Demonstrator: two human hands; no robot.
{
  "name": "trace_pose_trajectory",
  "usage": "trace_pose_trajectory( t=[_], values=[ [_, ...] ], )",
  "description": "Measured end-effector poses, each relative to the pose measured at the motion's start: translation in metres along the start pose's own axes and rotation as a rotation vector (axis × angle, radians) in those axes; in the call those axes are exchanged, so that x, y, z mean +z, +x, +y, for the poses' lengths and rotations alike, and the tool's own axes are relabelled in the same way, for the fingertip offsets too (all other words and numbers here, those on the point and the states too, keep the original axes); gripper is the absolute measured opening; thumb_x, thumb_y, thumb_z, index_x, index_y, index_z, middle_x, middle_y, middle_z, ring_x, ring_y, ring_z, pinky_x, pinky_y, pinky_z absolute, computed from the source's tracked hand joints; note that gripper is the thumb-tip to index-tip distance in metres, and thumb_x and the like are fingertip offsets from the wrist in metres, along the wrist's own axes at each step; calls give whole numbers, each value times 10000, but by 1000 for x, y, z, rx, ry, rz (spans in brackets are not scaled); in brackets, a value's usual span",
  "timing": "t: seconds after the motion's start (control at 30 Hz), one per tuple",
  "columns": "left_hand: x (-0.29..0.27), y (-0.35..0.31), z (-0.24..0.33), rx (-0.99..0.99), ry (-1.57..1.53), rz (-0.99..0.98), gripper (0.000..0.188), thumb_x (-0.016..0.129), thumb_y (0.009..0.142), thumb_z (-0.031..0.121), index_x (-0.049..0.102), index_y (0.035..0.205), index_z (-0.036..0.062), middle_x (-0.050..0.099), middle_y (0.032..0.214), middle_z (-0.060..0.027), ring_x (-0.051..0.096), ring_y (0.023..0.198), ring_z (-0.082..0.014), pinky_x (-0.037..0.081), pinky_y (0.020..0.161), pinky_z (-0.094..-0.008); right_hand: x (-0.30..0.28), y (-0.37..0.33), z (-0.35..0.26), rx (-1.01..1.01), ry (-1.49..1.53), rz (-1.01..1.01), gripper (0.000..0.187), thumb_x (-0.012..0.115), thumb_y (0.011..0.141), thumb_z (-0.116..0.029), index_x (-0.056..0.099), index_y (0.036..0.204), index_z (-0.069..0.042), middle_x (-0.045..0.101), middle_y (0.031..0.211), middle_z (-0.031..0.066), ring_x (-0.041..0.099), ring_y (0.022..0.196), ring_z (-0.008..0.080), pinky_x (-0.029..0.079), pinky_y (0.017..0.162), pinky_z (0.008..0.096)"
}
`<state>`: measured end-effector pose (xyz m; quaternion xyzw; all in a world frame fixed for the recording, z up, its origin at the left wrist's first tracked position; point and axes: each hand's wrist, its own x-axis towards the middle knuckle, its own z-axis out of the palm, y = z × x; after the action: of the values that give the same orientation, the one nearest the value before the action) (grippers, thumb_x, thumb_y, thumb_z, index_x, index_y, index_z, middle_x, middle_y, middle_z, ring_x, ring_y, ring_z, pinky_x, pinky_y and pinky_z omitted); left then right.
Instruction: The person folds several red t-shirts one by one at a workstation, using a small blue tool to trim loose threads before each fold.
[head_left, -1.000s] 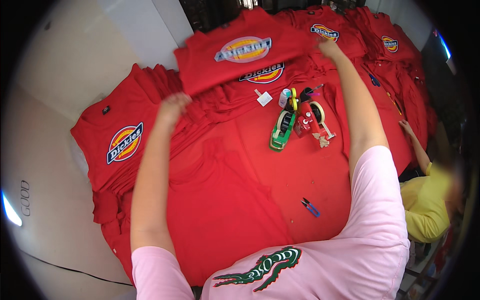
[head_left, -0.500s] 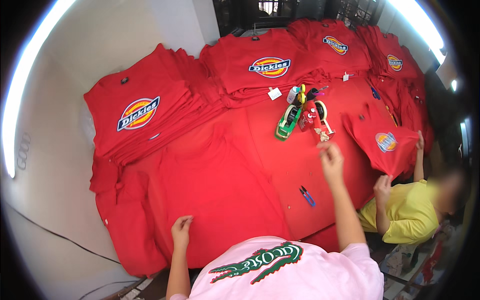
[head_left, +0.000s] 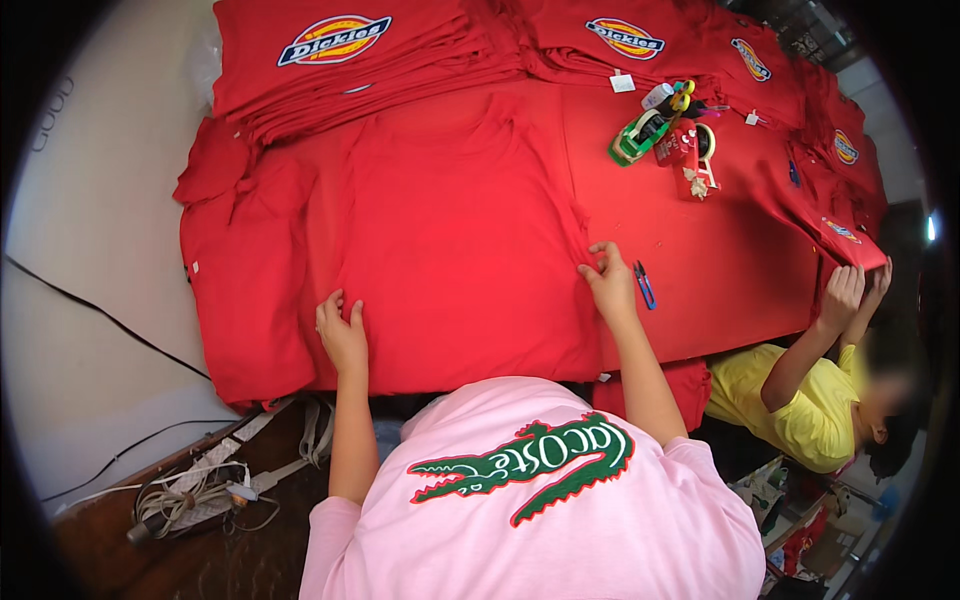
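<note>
head view: left hand (head_left: 342, 335) flat, right hand (head_left: 610, 280) fingers pinching the red shirt (head_left: 450, 230) edge.

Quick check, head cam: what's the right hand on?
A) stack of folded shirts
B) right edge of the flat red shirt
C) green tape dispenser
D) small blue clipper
B: the right hand pinches the right edge of the spread red shirt; the blue clipper lies just beside it untouched, and the green tape dispenser sits farther up the table.

Tape dispensers (head_left: 660, 140) (green, red) beside blue snips (head_left: 645, 285)
</note>
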<state>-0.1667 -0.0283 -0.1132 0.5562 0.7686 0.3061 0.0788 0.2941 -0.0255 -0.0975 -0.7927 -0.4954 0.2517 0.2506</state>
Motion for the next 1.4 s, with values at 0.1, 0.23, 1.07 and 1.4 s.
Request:
trace_pose_trajectory(
  t=[0.1, 0.23, 1.07, 1.4],
  values=[
    [1, 17, -16, -97, -147, -150, 182, 776, 887, 89, 708, 1038, 13, 694, 966, -125, 684, 842, -246, 538, 828, -389, -5, -5, 20, 62, 483, 2, 392, 801, 855, 3, 585, 1171, -82, 604, 719, -9, 569, 655, 77, 460, 618, 263],
    [-2, 27, -50, -155, -354, -223, 91, 753, 918, 61, 712, 982, 10, 708, 877, -80, 640, 703, -141, 529, 673, -292, -9, -11, 39, 126, 744, -6, 389, 766, 865, 69, 592, 1187, -63, 588, 716, -37, 523, 650, 35, 428, 600, 218],
    [95, 180, 43, -377, -928, -295, 355, 704, 966, 76, 660, 1301, -34, 721, 1151, -93, 666, 1034, -146, 500, 961, -266, 2, 115, 26, 209, 981, 164, 261, 571, 1042, -191, 617, 1221, -7, 668, 900, 74, 664, 687, 148, 549, 604, 298],
    [79, 198, 79, -739, -1136, -594, 560, 783, 940, 199, 574, 1417, -8, 696, 1293, -105, 636, 1226, -220, 465, 1088, -333, 41, 159, -107, 191, 823, -169, 239, 825, 887, -151, 657, 1024, -51, 496, 678, -74, 434, 554, 34, 335, 496, 220]
  ],
)
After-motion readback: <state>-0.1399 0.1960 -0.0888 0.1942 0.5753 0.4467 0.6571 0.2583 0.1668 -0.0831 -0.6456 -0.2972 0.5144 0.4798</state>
